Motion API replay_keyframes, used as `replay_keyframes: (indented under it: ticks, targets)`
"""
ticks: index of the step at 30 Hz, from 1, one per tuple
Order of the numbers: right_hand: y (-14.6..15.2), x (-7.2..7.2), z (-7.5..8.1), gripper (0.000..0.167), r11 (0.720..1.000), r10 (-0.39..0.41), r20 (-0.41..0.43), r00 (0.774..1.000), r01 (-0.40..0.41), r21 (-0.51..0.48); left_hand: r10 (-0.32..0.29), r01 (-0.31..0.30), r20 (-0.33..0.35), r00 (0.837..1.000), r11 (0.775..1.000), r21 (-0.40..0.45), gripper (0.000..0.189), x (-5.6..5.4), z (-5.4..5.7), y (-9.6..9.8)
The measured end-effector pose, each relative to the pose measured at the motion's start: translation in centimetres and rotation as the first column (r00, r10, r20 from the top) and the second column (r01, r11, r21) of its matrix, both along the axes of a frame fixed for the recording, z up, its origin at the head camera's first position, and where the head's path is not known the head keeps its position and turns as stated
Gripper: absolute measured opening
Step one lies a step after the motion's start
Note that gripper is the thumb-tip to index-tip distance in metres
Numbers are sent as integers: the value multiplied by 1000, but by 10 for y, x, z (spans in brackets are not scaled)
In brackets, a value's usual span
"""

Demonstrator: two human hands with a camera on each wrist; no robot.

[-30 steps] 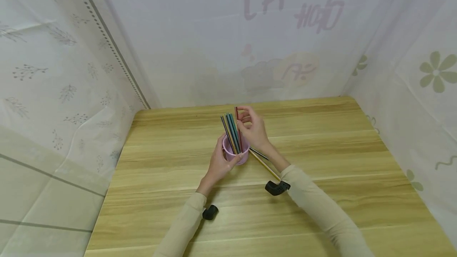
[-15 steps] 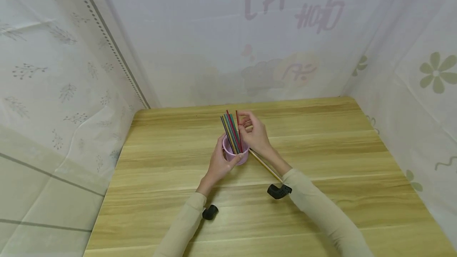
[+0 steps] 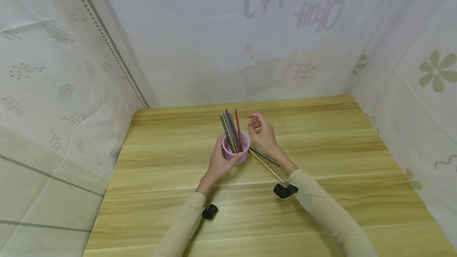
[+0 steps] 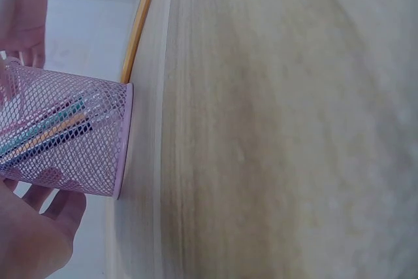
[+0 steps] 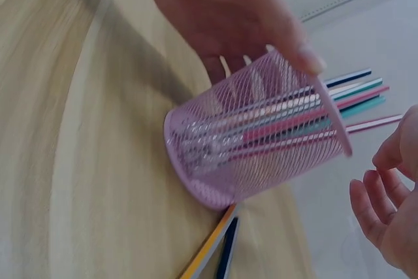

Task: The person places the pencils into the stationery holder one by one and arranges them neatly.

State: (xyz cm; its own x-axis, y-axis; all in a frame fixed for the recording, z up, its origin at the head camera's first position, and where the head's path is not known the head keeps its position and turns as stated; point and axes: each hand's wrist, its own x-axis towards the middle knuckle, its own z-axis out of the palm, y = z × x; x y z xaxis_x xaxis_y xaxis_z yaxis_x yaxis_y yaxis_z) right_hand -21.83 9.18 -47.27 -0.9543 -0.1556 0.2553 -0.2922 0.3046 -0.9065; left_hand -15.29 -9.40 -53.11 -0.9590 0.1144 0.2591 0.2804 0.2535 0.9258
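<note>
A pink mesh pencil cup [image 3: 244,158] stands on the table, with my left hand [image 3: 217,163] gripping its side. In the right wrist view, the thumb of that hand lies over the cup's rim [image 5: 341,125]. Several coloured pencils [image 3: 229,130] lean to the left inside the cup. A red pencil [image 3: 237,120] stands nearer the cup's right side. My right hand [image 3: 264,133] is just right of the pencils, fingers loosely bent and holding nothing. A yellow pencil [image 3: 265,165] and a dark pencil [image 3: 265,155] lie on the table beside the cup's base.
The wooden table [image 3: 171,209] reaches back to a pale printed curtain [image 3: 200,50]. Similar cloth hangs on the left and right sides. A black wrist mount [image 3: 285,190] sticks out from the right sleeve, and another mount [image 3: 210,211] from the left sleeve.
My right hand has let go of a red pencil and moved right, away from the cup. Another red pencil now leans left among the others. My left hand has stayed on the cup.
</note>
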Motion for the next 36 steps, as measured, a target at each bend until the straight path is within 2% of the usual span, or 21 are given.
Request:
replay_keyframes:
  ticks: [10,20,24,29,36]
  targets:
    - [21,-1,-19,35,997,-14,66,998,10,71,2,-2,0,1000,1000,9,90,0,1,0]
    - [39,4,-40,36,984,41,74,996,-53,169,10,-10,12,1000,1000,-6,90,0,2,0]
    - [41,8,-46,35,969,89,62,994,-101,224,10,-10,23,1000,1000,-9,90,0,2,0]
    - [40,13,-52,33,949,137,86,987,-155,275,6,-6,28,1000,1000,-7,91,-1,1,-1]
    - [40,17,-56,33,888,173,69,983,-186,421,5,-5,4,1000,1000,-12,90,-1,1,-1]
